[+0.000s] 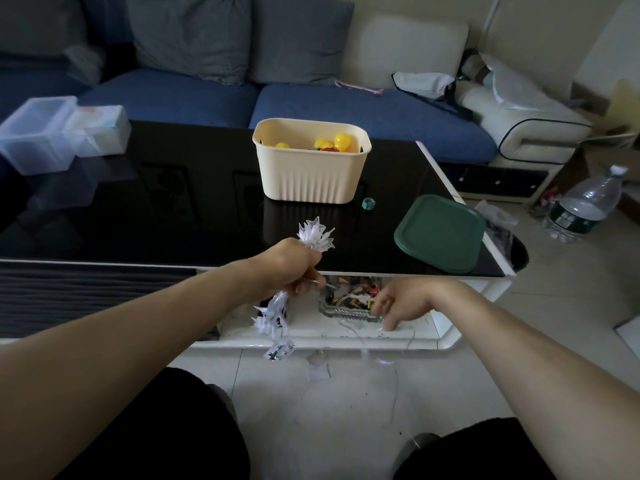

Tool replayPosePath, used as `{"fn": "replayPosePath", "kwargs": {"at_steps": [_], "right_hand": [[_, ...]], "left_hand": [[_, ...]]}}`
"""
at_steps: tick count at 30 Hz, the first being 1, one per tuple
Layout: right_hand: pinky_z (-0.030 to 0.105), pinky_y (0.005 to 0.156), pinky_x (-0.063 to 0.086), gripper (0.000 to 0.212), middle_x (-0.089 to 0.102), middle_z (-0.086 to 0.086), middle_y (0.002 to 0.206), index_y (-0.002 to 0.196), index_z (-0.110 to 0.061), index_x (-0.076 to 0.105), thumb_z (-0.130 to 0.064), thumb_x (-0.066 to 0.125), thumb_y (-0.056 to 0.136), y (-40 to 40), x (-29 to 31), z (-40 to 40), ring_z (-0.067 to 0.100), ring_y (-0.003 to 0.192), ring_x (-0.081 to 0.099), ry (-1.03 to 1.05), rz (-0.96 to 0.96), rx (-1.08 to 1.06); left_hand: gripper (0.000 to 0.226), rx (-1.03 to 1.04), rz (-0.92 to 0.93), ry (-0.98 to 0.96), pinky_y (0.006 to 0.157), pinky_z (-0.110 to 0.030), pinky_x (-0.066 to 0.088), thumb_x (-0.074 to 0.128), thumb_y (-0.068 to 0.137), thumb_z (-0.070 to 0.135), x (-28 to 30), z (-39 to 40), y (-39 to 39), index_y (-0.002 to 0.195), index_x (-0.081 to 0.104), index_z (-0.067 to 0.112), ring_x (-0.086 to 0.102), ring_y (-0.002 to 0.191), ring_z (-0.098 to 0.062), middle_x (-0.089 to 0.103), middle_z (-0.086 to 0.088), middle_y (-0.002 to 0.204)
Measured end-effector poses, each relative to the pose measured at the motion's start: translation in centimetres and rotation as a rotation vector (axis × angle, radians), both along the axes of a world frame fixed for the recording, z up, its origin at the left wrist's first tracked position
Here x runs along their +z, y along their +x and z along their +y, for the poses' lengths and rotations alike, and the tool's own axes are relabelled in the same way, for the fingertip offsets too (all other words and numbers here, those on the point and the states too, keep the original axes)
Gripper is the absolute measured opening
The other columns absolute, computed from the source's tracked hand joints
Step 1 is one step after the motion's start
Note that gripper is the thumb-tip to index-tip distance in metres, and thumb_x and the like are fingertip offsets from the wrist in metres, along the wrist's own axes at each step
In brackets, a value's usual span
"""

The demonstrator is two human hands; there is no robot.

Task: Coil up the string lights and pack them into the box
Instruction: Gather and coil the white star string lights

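Note:
My left hand point(290, 268) grips a bundle of white star-shaped string lights point(317, 237); stars stick out above the fist and more hang below it, with a small tag at the bottom end. A thin clear wire point(367, 348) trails from the bundle down over the lower shelf toward the floor. My right hand point(401, 303) reaches down over that shelf, its fingertips pinching the wire near a glass ashtray. The cream ribbed box point(311, 178) stands open on the black table, with yellow and red items inside. Its green lid point(441, 233) lies flat at the table's right corner.
A glass ashtray point(346, 315) full of small scraps sits on the white lower shelf. Clear plastic containers point(38, 136) stand at the table's far left. A small green ring point(368, 204) lies beside the box. A water bottle point(585, 206) stands on the floor to the right. A blue sofa point(346, 102) lies behind.

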State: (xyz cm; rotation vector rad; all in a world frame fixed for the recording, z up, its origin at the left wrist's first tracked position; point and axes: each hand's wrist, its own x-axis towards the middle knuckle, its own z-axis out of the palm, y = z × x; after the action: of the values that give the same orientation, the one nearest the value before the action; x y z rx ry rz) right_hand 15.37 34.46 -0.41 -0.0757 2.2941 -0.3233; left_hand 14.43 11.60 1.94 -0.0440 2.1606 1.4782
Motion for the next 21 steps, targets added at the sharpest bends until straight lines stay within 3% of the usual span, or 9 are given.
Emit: {"fn": "replayPosePath", "kwargs": {"at_steps": [1, 3, 8, 10, 13, 16, 19, 21], "right_hand": [[0.037, 0.106, 0.047, 0.046, 0.062, -0.005, 0.127, 0.132, -0.028, 0.062, -0.024, 0.075, 0.088, 0.1, -0.1, -0.4, 0.015, 0.119, 0.057, -0.104, -0.039, -0.015], [0.040, 0.110, 0.045, 0.050, 0.060, -0.002, 0.135, 0.134, -0.025, 0.060, -0.024, 0.078, 0.087, 0.4, 0.0, -1.6, 0.015, 0.127, 0.054, -0.332, -0.086, -0.081], [0.032, 0.082, 0.051, 0.022, 0.075, 0.010, 0.096, 0.101, -0.004, 0.069, -0.025, 0.065, 0.098, 0.5, 0.9, -3.1, 0.018, 0.092, 0.071, -0.723, 0.030, -0.270], [0.032, 0.077, 0.050, 0.026, 0.074, 0.014, 0.090, 0.096, -0.002, 0.068, -0.027, 0.061, 0.100, 0.4, 1.6, -3.0, 0.019, 0.081, 0.071, -0.770, 0.096, -0.323], [0.036, 0.074, 0.053, 0.039, 0.071, 0.011, 0.080, 0.104, 0.004, 0.066, -0.034, 0.060, 0.099, 0.4, 2.2, -2.7, 0.021, 0.077, 0.069, -0.782, 0.187, -0.347], [0.029, 0.068, 0.055, 0.031, 0.067, -0.002, 0.076, 0.109, -0.012, 0.067, -0.039, 0.061, 0.097, 0.5, 2.6, -2.9, 0.011, 0.068, 0.067, -0.697, 0.447, -0.260], [0.024, 0.060, 0.050, 0.024, 0.062, 0.001, 0.064, 0.097, -0.011, 0.071, -0.032, 0.060, 0.099, 0.7, 3.1, -3.2, 0.012, 0.059, 0.059, -0.802, 0.540, -0.257], [0.031, 0.065, 0.051, 0.028, 0.062, 0.008, 0.064, 0.085, -0.012, 0.073, -0.035, 0.061, 0.097, 0.9, 3.3, -3.3, 0.018, 0.063, 0.058, -0.865, 0.551, -0.288]], "left_hand": [[0.025, 0.029, -0.027, 0.052, 0.046, -0.026, 0.036, 0.037, 0.106, 0.016, 0.1, 0.1, 0.0, 0.091, 0.051, 0.002, 0.043, 0.042, -0.016, 0.065, -0.011, 0.067], [0.023, 0.076, -0.073, 0.155, 0.042, -0.025, 0.036, 0.035, 0.106, 0.016, 0.1, 0.3, 0.0, 0.100, 0.049, 0.000, 0.042, 0.040, -0.016, 0.064, -0.013, 0.064], [0.023, 0.101, -0.067, 0.263, 0.042, -0.025, 0.034, 0.033, 0.106, 0.017, 0.1, 0.4, -0.1, 0.095, 0.046, 0.001, 0.044, 0.058, -0.024, 0.059, -0.007, 0.054], [0.024, 0.099, -0.039, 0.263, 0.043, -0.026, 0.034, 0.033, 0.107, 0.018, 0.3, 0.5, 0.1, 0.095, 0.046, 0.001, 0.042, 0.054, -0.022, 0.058, -0.007, 0.056], [0.023, 0.109, -0.010, 0.246, 0.046, -0.027, 0.033, 0.032, 0.107, 0.018, 0.5, 0.4, 0.3, 0.095, 0.046, 0.004, 0.038, 0.044, -0.017, 0.055, -0.008, 0.064], [0.024, 0.078, -0.012, 0.256, 0.049, -0.030, 0.031, 0.032, 0.107, 0.019, 0.5, 0.2, 0.3, 0.092, 0.045, 0.006, 0.036, 0.044, -0.017, 0.054, -0.007, 0.063], [0.024, 0.053, -0.010, 0.274, 0.050, -0.031, 0.031, 0.033, 0.107, 0.020, 0.5, 0.3, 0.3, 0.090, 0.045, 0.007, 0.036, 0.044, -0.016, 0.053, -0.006, 0.062], [0.023, 0.037, -0.009, 0.278, 0.051, -0.031, 0.032, 0.034, 0.107, 0.019, 0.4, 0.4, 0.2, 0.092, 0.046, 0.006, 0.036, 0.042, -0.016, 0.054, -0.005, 0.061]]}}
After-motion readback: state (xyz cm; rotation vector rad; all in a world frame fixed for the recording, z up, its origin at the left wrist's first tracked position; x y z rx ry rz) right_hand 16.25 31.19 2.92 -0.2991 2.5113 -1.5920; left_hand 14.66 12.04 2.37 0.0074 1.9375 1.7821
